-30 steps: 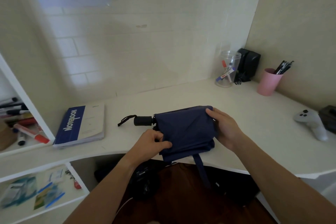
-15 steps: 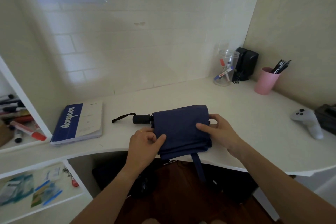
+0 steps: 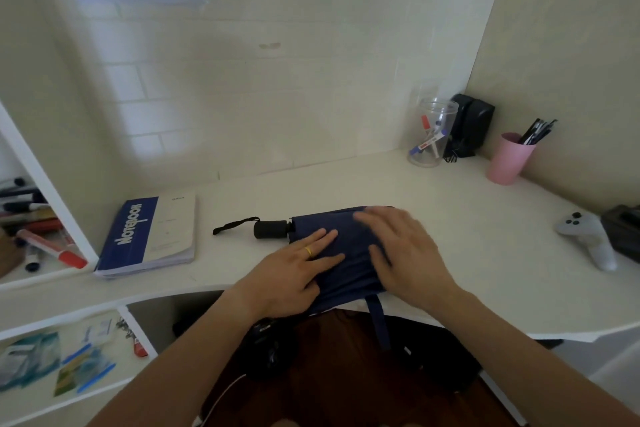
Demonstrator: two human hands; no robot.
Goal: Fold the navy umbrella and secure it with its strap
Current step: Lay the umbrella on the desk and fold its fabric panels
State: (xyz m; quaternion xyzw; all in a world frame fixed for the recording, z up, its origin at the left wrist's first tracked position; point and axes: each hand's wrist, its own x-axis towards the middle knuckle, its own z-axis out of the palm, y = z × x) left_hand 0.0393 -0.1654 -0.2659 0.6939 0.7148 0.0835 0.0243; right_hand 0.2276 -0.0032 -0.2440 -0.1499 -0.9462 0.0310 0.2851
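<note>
The navy umbrella [image 3: 349,253] lies collapsed on the white desk [image 3: 450,218], its cloth folded into a flat bundle at the front edge. Its black handle [image 3: 272,229] points left, with a black wrist loop [image 3: 235,225] trailing beyond it. The navy strap [image 3: 378,322] hangs down over the desk edge. My left hand [image 3: 294,270] lies flat on the left part of the cloth, fingers spread. My right hand [image 3: 401,253] rests palm down on the right part, slightly blurred. Neither hand grips anything.
A blue and white notebook [image 3: 149,236] lies to the left. A clear jar [image 3: 431,132], a black box [image 3: 472,128] and a pink pen cup [image 3: 507,158] stand at the back right. A white game controller [image 3: 588,239] lies at the right. A shelf with markers [image 3: 34,218] is at the left.
Both hands let go of the cloth edges and now press flat on top of the folded bundle. The right hand slid onto the cloth's right half.
</note>
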